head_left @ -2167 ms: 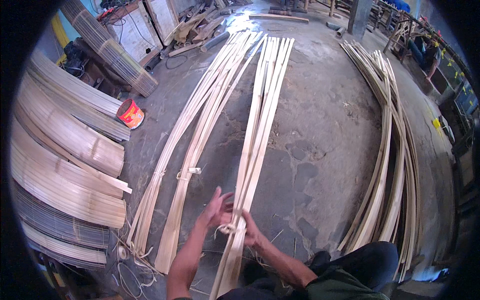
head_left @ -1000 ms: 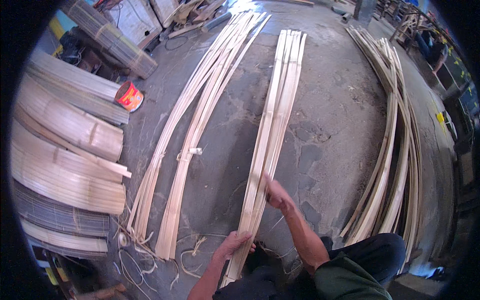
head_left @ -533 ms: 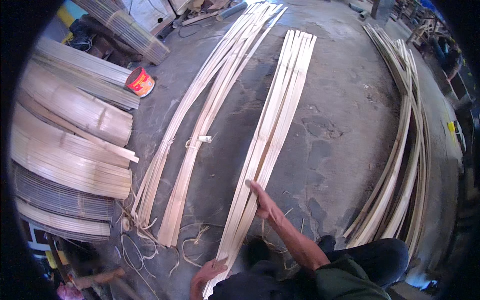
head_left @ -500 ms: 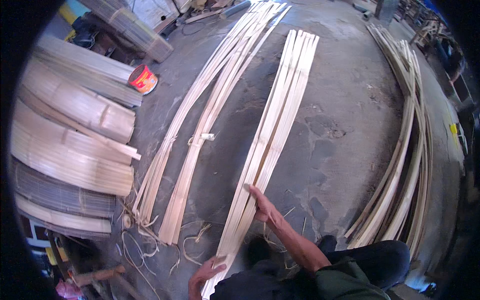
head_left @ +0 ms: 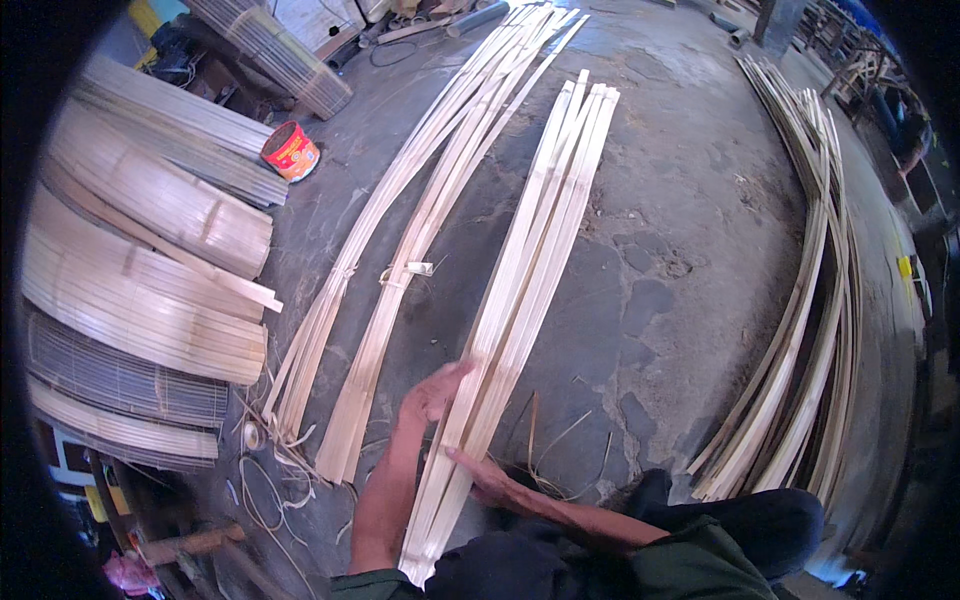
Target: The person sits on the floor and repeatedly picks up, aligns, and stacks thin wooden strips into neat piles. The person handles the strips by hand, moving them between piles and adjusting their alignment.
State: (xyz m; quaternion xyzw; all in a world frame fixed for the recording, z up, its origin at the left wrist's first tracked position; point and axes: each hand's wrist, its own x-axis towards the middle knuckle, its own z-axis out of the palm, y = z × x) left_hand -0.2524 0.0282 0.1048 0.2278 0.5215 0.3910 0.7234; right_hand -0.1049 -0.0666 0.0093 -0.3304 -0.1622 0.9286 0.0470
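Note:
A long bundle of pale bamboo strips (head_left: 522,270) stretches from my lap up toward the middle of the floor, its strips fanned slightly apart at the far end. My left hand (head_left: 437,393) is closed on the bundle's left edge, its fingertips partly hidden. Nearer to me, my right hand (head_left: 487,478) grips the right edge, thumb on top and fingers curled out of sight beneath. To the left lie two more strip bundles: a tied bundle (head_left: 400,262) with a small pale tag-like piece at its binding, and a longer bundle (head_left: 345,270) beside it.
Rolled bamboo slat mats (head_left: 140,290) are piled at the left, with a red bucket (head_left: 290,152) by them. Darker strips (head_left: 800,380) lie in a curved heap on the right. Loose bindings (head_left: 265,500) litter the concrete floor (head_left: 690,330) near my left.
My left hand has moved up the bundle, from its near end to beyond my right hand. My right hand has slid down toward me. The bundle's far end has shifted slightly left and nearer.

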